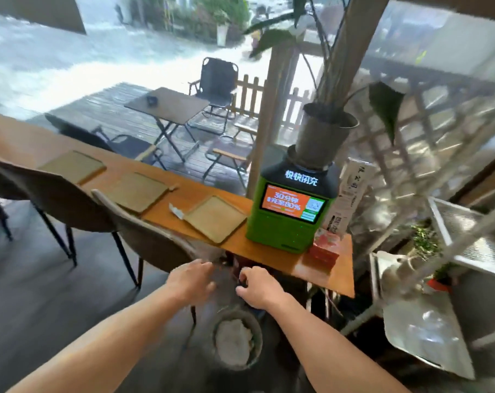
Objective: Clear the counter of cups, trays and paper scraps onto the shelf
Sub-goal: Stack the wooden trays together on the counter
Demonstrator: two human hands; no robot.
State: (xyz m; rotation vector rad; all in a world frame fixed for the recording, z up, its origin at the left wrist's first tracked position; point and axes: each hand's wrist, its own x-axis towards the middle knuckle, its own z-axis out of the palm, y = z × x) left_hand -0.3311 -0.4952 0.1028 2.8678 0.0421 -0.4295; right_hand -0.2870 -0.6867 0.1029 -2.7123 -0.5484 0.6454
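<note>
Three flat, square tan trays are laid in a row along the long orange-brown wooden counter [19,137]: the nearest tray [215,218] at about twelve o'clock from the hands, the middle tray [140,192] at eleven o'clock, and the far tray [72,166] at ten o'clock. A small white paper scrap [176,210] is seen touching the nearest tray's left corner, and a thin pale sliver, perhaps another scrap, lies by the middle tray's far corner. No cups can be made out on the counter. The trays are spaced one to a seat, which suggests place settings.

The left hand [192,279] is held below the counter's front edge, fingers loosely spread and holding nothing. The right hand [259,285] is curled just beside it at three o'clock, near something dark under the counter; whether anything is gripped cannot be told, as the area is blurred. Both hands are judged to be raised toward the nearest tray, the closest item to be cleared.

At one o'clock from that tray, a green charging kiosk with a lit orange screen [290,211] is stood at the counter's end, with a grey plant pot [323,137] on top. A red box [324,249] is set beside it. A white metal mesh shelf [473,242] is placed at three o'clock, probably the destination. A round grey bin [238,340] holding white waste sits at six o'clock, beneath the arms.
</note>
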